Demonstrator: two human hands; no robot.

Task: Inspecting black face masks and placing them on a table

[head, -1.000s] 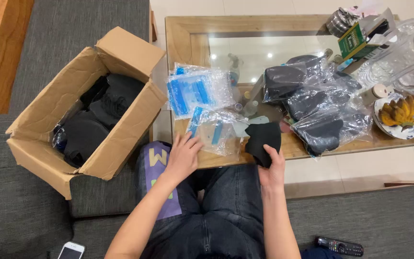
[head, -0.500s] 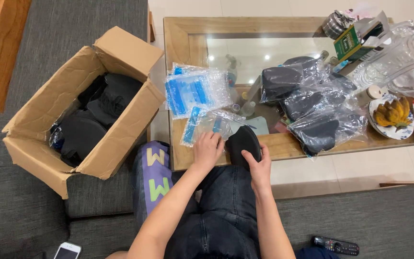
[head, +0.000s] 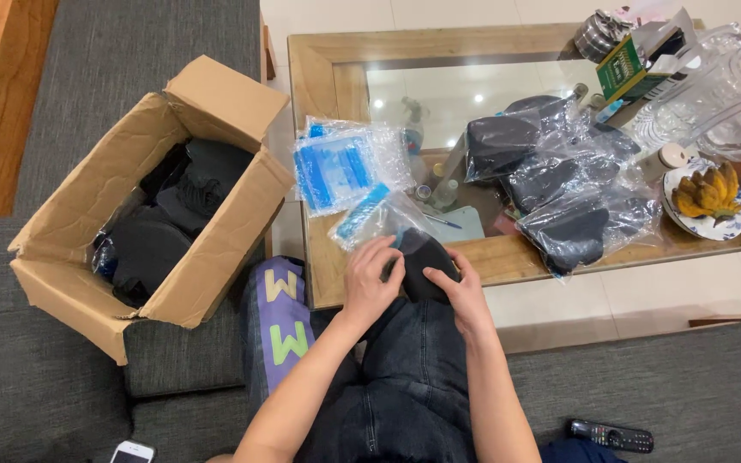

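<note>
1. Your left hand (head: 369, 283) and right hand (head: 460, 287) meet over your lap at the near edge of the wood-framed glass-topped desk (head: 336, 53). Both grip the same soft black fabric piece (head: 422, 257).
2. Grip state: the left fingers are curled over the piece's left side and the right hand is clenched on its right side. Both are grasping the fabric; neither is released.
3. Position of the piece: it sits between the two hands, at about 2 o'clock from the left hand and 10 o'clock from the right. Both hands are in contact, so neither is nearer.
4. Long axis: the piece looks bunched. Its longer run seems to go from 6 toward 12 o'clock, away from your body, though the hands hide part of it.
5. A clear plastic bag with a blue strip (head: 369, 216) lies just beyond the piece, at 11 o'clock from the hands. It appears to touch the fabric's far end; I cannot tell whether the fabric is partly inside.
6. A stack of clear bags with blue print (head: 336, 167) lies further off at 11 o'clock.
7. Bagged black pieces in clear plastic (head: 559, 184) are heaped at 1 o'clock, well apart from the hands.
8. An open brown cardboard box (head: 216, 249) holding loose black fabric stands on the grey sofa at 9 o'clock, nearer your left hand.
</note>
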